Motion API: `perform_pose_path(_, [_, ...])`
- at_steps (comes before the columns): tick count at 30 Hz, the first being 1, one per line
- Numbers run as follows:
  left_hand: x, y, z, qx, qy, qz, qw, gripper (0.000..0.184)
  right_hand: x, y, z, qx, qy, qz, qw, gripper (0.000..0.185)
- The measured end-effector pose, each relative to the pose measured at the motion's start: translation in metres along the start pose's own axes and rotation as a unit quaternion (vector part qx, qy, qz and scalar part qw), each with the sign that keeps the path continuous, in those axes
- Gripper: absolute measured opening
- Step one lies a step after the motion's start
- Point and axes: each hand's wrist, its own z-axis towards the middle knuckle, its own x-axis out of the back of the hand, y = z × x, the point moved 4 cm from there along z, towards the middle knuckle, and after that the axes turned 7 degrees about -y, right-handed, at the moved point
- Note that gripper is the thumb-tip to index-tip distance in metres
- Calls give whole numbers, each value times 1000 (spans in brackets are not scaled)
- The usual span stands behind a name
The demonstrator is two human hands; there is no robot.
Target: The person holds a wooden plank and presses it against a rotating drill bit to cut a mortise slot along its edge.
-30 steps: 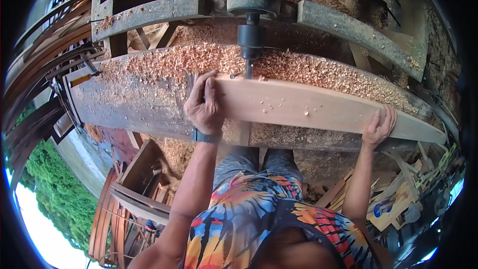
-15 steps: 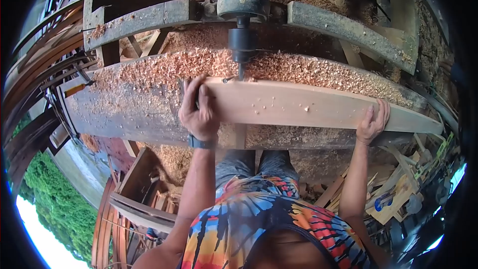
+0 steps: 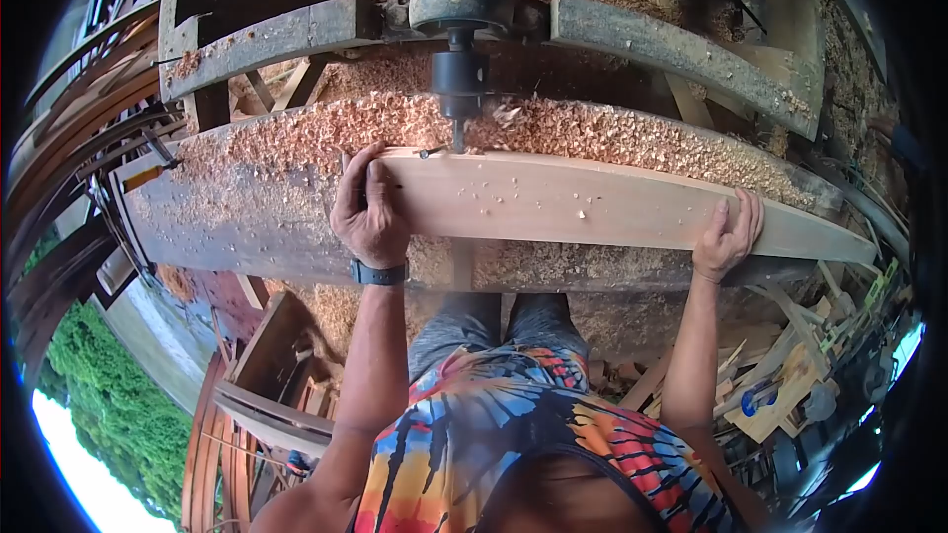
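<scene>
A long pale wooden board (image 3: 553, 202) lies across the work table (image 3: 237, 212), its far edge against a drill bit (image 3: 458, 134). The bit sits in a dark chuck (image 3: 460, 74) on a horizontal shaft. My left hand (image 3: 371, 209) grips the board's left end, fingers over the far side and thumb on top. My right hand (image 3: 728, 235) holds the near edge toward the right end, thumb and fingers on the upper face. Several chips lie on the board, and a small dark piece (image 3: 427, 153) shows at its far edge beside the bit.
Wood shavings (image 3: 385, 123) are heaped along the table's far side. Beyond stands a wooden frame beam (image 3: 681, 54) with a round bearing housing (image 3: 461, 10). A yellow-handled clamp (image 3: 145, 176) is at the table's left end. Scrap wood (image 3: 780, 400) lies at lower right.
The board and both hands have shifted slightly left in view; the shaft and chuck also appear further left. Shavings by the bit have moved. Both hands keep their grip.
</scene>
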Motion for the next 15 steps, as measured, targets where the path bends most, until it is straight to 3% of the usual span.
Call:
perform_pose_path(1, [-1,8,-1,-4,4,-1,1000,23,2,-2,-1,-3,-3,1,1000,36])
perform_pose_path(2, [-1,14,-5,47,2,-9,999,23,5,-5,-2,-9,-8,-1,1000,36])
perform_pose_path(10, [27,5,-67,22,15,93,995,25,13,-2,-35,12,-26,-9,1000,39])
perform_pose_path(15, [34,-2,-63,41,27,73,996,25,8,-7,-34,23,-24,-5,999,40])
